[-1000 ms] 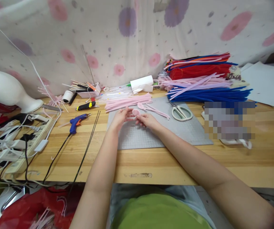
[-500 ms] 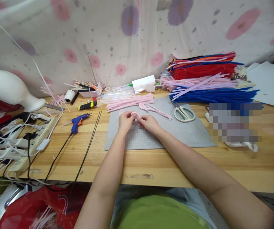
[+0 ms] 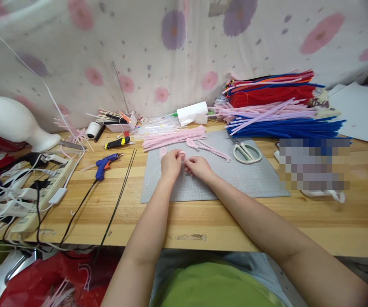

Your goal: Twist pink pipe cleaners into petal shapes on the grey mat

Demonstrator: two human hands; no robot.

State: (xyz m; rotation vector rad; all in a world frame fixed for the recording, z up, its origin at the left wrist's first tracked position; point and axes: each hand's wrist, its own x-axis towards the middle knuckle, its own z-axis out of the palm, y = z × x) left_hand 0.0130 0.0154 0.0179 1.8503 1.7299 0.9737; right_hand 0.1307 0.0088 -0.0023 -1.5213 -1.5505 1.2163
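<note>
Over the grey cutting mat (image 3: 235, 183), my left hand (image 3: 172, 163) and my right hand (image 3: 198, 167) meet, both pinching a small curled pink pipe cleaner (image 3: 183, 156) between the fingertips. Much of that piece is hidden by the fingers. Just behind my left hand lies a pink looped piece (image 3: 162, 152). Another pink piece with a rounded head and long stems (image 3: 208, 149) rests on the mat behind my right hand. A bundle of pink pipe cleaners (image 3: 174, 137) lies along the mat's back edge. Scissors with pale green handles (image 3: 247, 152) are at the mat's right.
On the left are a blue glue gun (image 3: 102, 165), a yellow-black cutter (image 3: 117, 143), thin dark rods (image 3: 120, 196) and a cable-filled power strip (image 3: 49, 189). Blue pipe cleaners (image 3: 286, 128) and red ones (image 3: 270, 97) are piled at back right. A white foam head (image 3: 14, 121) stands far left.
My left hand has turned and shifted slightly right, hiding more of the curled pink piece and uncovering more of the looped piece behind it. My right hand has barely moved.
</note>
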